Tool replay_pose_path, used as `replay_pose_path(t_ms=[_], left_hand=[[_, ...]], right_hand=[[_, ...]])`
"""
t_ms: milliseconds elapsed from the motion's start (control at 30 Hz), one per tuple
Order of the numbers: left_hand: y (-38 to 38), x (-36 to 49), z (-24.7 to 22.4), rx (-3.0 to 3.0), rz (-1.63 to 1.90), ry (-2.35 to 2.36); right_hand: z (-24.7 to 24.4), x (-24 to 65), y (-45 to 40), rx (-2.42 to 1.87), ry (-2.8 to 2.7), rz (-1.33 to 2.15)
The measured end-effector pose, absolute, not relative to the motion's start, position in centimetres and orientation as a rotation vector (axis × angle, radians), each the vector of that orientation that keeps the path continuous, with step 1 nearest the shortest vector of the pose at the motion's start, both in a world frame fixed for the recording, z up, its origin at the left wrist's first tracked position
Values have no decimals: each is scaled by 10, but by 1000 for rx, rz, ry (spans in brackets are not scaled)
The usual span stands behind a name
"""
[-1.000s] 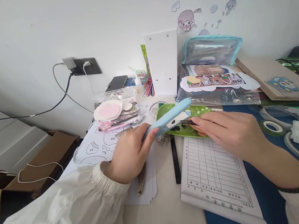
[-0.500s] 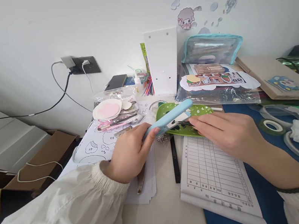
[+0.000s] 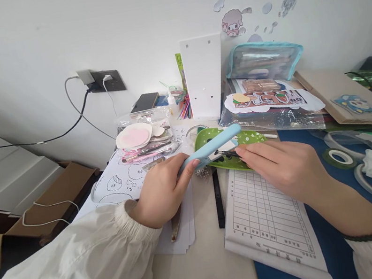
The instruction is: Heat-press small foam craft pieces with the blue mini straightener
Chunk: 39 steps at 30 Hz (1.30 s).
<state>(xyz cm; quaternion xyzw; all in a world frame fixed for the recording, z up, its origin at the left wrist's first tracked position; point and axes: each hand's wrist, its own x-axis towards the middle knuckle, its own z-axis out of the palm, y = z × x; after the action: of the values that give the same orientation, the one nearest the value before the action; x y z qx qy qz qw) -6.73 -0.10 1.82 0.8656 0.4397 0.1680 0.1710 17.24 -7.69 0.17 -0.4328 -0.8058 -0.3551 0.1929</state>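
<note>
Light's soft and pretty bright, though the wall (image 3: 143, 13) dims toward the left edge. Some glare on the clear plastic bag (image 3: 273, 127), fine detail's kinda smeary, wide-angle stretch at the sides.

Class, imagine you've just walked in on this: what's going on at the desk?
A person is working with both hands above a green tray. The left hand grips a light blue bar near one end. The right hand pinches a thin dark tool, its tip close to the bar; whether they touch is unclear. A printed form lies nearer the person than the tray, beside a black strip.
</note>
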Motion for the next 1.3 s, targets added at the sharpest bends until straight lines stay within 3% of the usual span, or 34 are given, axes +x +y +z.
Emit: replay_pose_path(t_ms=[433, 633, 1300], left_hand=[[1, -68, 18, 2449, 490, 1259], [8, -75, 15, 2378, 671, 1340], [7, -75, 15, 2368, 718, 1313]], right_hand=[[3, 175, -77, -1164, -2191, -1019], [9, 180, -80, -1221, -2165, -1058], [0, 177, -73, -1699, -2221, -703]])
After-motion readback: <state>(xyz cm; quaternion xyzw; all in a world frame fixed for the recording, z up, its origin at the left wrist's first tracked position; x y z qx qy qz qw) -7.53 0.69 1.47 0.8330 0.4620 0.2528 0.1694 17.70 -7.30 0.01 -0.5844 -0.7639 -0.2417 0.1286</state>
